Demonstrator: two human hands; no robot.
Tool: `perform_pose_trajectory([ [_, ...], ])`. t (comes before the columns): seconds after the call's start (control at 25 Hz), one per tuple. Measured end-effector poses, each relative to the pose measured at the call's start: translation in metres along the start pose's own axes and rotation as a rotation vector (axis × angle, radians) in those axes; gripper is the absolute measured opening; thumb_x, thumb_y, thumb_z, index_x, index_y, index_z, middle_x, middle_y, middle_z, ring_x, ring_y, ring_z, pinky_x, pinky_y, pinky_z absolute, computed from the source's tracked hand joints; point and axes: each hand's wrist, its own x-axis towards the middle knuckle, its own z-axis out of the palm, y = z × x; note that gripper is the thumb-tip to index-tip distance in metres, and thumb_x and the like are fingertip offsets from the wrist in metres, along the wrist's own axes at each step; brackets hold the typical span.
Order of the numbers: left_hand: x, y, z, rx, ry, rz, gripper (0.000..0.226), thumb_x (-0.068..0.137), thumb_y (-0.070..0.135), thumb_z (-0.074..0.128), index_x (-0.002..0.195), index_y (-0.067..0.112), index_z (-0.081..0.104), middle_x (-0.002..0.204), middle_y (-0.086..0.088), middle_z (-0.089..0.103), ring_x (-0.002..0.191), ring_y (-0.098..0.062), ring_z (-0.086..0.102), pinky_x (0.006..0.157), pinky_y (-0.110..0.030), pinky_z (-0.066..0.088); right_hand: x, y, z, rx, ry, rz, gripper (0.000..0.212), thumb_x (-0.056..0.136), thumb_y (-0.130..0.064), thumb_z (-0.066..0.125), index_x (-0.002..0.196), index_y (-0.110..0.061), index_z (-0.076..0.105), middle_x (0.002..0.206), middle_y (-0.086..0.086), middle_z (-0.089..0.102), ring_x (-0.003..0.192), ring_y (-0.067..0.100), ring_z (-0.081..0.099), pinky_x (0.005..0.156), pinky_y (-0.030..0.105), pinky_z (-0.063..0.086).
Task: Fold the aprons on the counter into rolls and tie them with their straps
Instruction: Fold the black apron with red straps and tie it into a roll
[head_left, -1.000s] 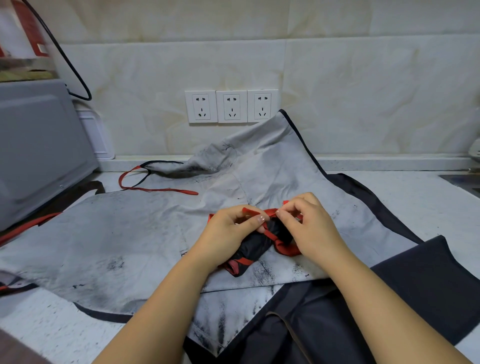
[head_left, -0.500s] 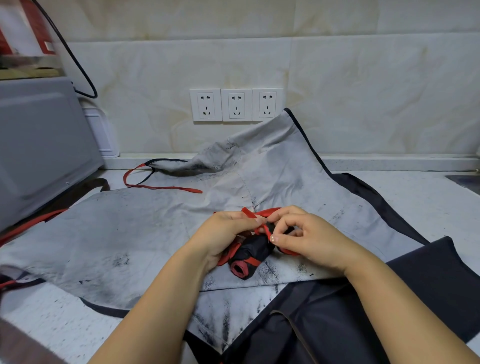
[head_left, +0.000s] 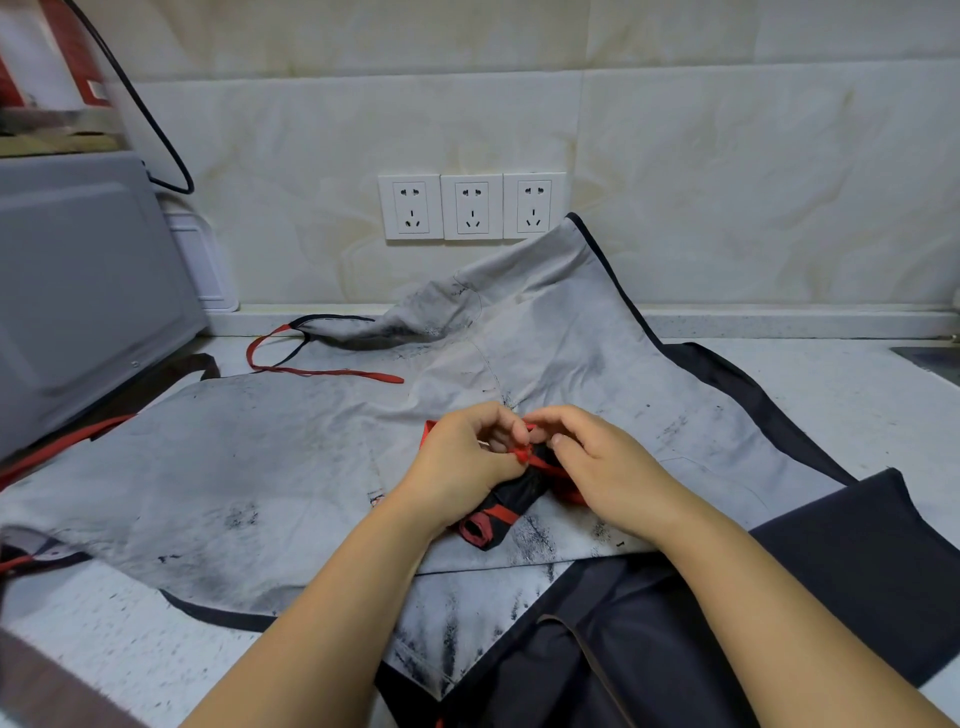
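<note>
The roll (head_left: 506, 499) is a small black apron bundle, wound tight, lying near the middle of the counter (head_left: 857, 400) on top of a spread grey apron (head_left: 270, 467). It lies at a slant, its near end pointing toward the camera. That end shows a red-edged opening. A red strap (head_left: 501, 515) bands the roll close to this end, and more red strap crosses the upper part, where it bunches into a small knot or loop between the two hands.

The left hand (head_left: 467, 457) is closed, finger and thumb pinched on the strap at the knot. The right hand (head_left: 602, 462) curls over the far side of the roll, its fingertips also gripping the strap; a length of red runs under its palm. Both hands touch the roll.

The grey apron is creased and smudged with dark marks, edged in dark binding, one corner propped against the wall below three sockets (head_left: 471, 207). Its own red strap (head_left: 322, 370) trails loose toward the back left. A dark apron (head_left: 857, 561) lies flat at the near right, partly under the grey one. A grey appliance (head_left: 88, 291) stands at the left.
</note>
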Motion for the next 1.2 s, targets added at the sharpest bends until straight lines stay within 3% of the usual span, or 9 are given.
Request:
perform_pose_trajectory([
  [0.12, -0.004, 0.005, 0.009, 0.265, 0.122, 0.125, 0.034, 0.071, -0.005, 0.061, 0.070, 0.027, 0.052, 0.063, 0.014, 0.049, 0.058, -0.003, 0.042, 0.057, -0.020, 0.036, 0.006, 0.003, 0.008, -0.158, 0.045, -0.035, 0.036, 0.097, -0.008, 0.042, 0.121, -0.026, 0.063, 0.115, -0.005, 0.059, 0.109, 0.007, 0.053, 0.096, 0.022, 0.040],
  [0.2, -0.004, 0.008, 0.016, 0.570, 0.227, 0.195, 0.027, 0.073, 0.006, 0.059, 0.073, 0.031, 0.048, 0.071, 0.014, 0.051, 0.067, -0.006, 0.044, 0.058, -0.026, 0.036, 0.009, 0.004, 0.011, -0.124, 0.114, -0.004, 0.029, 0.097, -0.012, 0.047, 0.113, -0.026, 0.067, 0.109, -0.006, 0.060, 0.103, 0.009, 0.055, 0.091, 0.022, 0.041],
  [0.28, -0.004, 0.009, 0.020, 0.667, 0.278, 0.229, 0.025, 0.077, 0.009, 0.055, 0.084, 0.032, 0.051, 0.083, 0.015, 0.053, 0.076, -0.005, 0.043, 0.062, -0.028, 0.037, 0.009, 0.004, 0.012, -0.048, 0.136, 0.033, 0.025, 0.097, -0.012, 0.051, 0.109, -0.024, 0.069, 0.102, -0.007, 0.060, 0.095, 0.008, 0.057, 0.085, 0.019, 0.042],
  [0.36, -0.003, 0.005, 0.019, 0.627, 0.299, 0.222, 0.024, 0.081, 0.011, 0.058, 0.092, 0.033, 0.058, 0.085, 0.015, 0.052, 0.076, -0.003, 0.043, 0.066, -0.029, 0.040, 0.008, 0.004, 0.011, 0.185, 0.094, 0.081, 0.026, 0.096, -0.007, 0.052, 0.098, -0.025, 0.070, 0.092, -0.006, 0.064, 0.079, 0.010, 0.062, 0.075, 0.020, 0.052],
  [0.48, 0.005, -0.006, 0.012, 0.556, 0.336, 0.220, 0.010, 0.080, 0.017, 0.072, 0.080, 0.025, 0.066, 0.075, 0.013, 0.048, 0.065, -0.002, 0.047, 0.066, -0.028, 0.043, 0.006, 0.003, 0.008, 0.389, 0.058, 0.129, 0.033, 0.094, 0.000, 0.053, 0.087, -0.028, 0.070, 0.074, -0.007, 0.068, 0.063, 0.008, 0.062, 0.065, 0.022, 0.058],
  [0.64, 0.006, -0.007, 0.009, 0.476, 0.300, 0.186, 0.011, 0.077, 0.019, 0.079, 0.072, 0.022, 0.071, 0.072, 0.011, 0.054, 0.063, 0.000, 0.050, 0.061, -0.013, 0.036, 0.008, 0.004, 0.009, 0.229, 0.115, 0.146, 0.018, 0.089, -0.008, 0.060, 0.085, -0.019, 0.074, 0.077, -0.002, 0.069, 0.064, 0.012, 0.066, 0.067, 0.028, 0.059],
  [0.76, 0.005, -0.008, 0.005, 0.376, 0.308, 0.064, 0.021, 0.077, 0.021, 0.080, 0.063, 0.022, 0.064, 0.072, 0.008, 0.061, 0.066, -0.007, 0.057, 0.063, -0.019, 0.041, 0.009, 0.007, 0.009, -0.034, 0.221, 0.118, 0.014, 0.083, -0.011, 0.061, 0.081, -0.019, 0.072, 0.086, -0.005, 0.063, 0.074, 0.014, 0.064, 0.072, 0.030, 0.055],
  [0.92, 0.010, -0.012, -0.002, 0.183, 0.268, -0.122, 0.021, 0.077, 0.013, 0.078, 0.067, 0.000, 0.064, 0.057, 0.002, 0.057, 0.054, -0.014, 0.047, 0.055, -0.025, 0.036, 0.008, 0.009, 0.009, -0.168, 0.221, 0.094, 0.015, 0.083, -0.012, 0.059, 0.084, -0.018, 0.072, 0.090, -0.004, 0.061, 0.078, 0.010, 0.058, 0.067, 0.019, 0.046],
  [1.2, 0.010, -0.021, -0.006, 0.317, 0.050, 0.003, 0.018, 0.091, 0.029, 0.064, 0.076, 0.021, 0.060, 0.070, 0.003, 0.064, 0.063, -0.011, 0.054, 0.064, -0.026, 0.043, 0.006, 0.020, 0.008, 0.094, 0.200, 0.133, 0.011, 0.084, -0.013, 0.064, 0.079, -0.022, 0.068, 0.090, -0.002, 0.055, 0.069, 0.005, 0.053, 0.062, 0.007, 0.042],
])
